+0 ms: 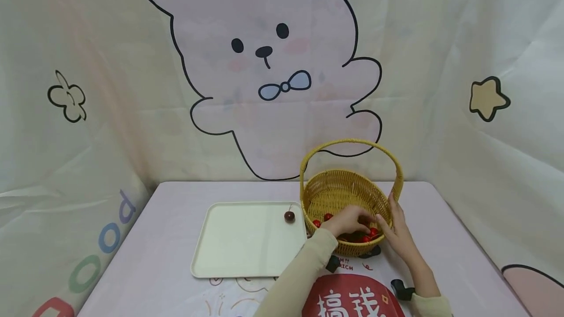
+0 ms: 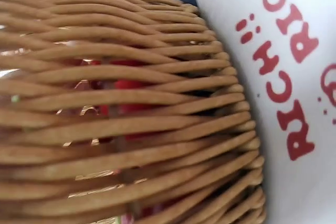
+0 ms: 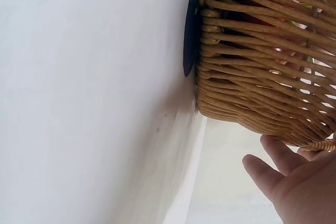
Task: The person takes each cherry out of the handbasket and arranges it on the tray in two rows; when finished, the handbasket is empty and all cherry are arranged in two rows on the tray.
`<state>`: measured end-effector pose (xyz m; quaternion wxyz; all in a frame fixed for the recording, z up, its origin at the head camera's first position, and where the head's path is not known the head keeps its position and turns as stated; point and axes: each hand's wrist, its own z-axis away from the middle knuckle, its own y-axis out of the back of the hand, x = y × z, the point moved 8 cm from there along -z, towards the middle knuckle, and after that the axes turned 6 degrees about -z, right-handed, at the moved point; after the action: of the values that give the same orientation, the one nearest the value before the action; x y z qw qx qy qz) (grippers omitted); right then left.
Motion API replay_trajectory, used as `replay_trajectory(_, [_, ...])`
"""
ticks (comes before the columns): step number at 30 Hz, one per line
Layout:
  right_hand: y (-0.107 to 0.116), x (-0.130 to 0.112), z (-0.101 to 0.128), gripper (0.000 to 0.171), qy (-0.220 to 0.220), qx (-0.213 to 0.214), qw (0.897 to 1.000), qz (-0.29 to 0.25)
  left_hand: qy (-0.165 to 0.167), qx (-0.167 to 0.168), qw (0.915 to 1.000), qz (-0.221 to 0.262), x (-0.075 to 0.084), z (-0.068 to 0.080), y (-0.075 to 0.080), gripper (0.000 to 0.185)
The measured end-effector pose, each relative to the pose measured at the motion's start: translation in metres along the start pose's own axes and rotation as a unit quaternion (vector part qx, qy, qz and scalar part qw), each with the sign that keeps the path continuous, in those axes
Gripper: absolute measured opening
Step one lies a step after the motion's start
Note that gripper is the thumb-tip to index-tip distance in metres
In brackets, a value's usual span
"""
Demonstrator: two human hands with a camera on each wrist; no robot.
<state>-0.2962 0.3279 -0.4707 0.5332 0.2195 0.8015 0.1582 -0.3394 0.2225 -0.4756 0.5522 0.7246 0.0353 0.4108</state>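
Note:
A woven wicker basket [image 1: 335, 191] with a hoop handle stands on the table, with several red cherries [image 1: 328, 217] in its bottom. My left hand [image 1: 350, 221] reaches down into the basket over the cherries; its fingertips are hidden among them, so a grip cannot be made out. My right hand [image 1: 396, 231] rests with straight fingers against the basket's right outer wall. The left wrist view shows only the basket wall [image 2: 131, 103], with red fruit [image 2: 128, 85] behind the weave. In the right wrist view, straight fingers [image 3: 262, 169] lie beside the basket [image 3: 262, 66].
A pale rectangular tray [image 1: 238, 243] lies left of the basket, with one dark cherry [image 1: 289, 216] at its far right corner. The table wears a pink cloth with a red print [image 1: 352, 297] at the front. A cartoon-rabbit curtain closes off the back and sides.

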Motion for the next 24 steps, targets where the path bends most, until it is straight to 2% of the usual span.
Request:
replay_trajectory(8, [-0.001,0.000,0.001,0.074,0.009,0.008,1.000,0.005,0.020,-0.009,0.9978,-0.063,-0.005,-0.005,-0.010,0.034])
replay_trajectory(14, [-0.001,0.003,0.000,0.075,0.003,0.003,1.000,0.009,0.046,-0.016,0.9902,-0.131,-0.010,-0.008,-0.013,0.036])
replay_trajectory(18, [-0.001,0.005,0.000,0.075,0.001,0.004,1.000,0.009,0.047,-0.027,0.9881,-0.144,-0.011,-0.008,-0.015,0.033])
replay_trajectory(24, [-0.002,0.007,0.000,0.075,-0.004,0.005,1.000,0.011,0.040,-0.035,0.9890,-0.138,-0.012,-0.008,-0.017,0.031])
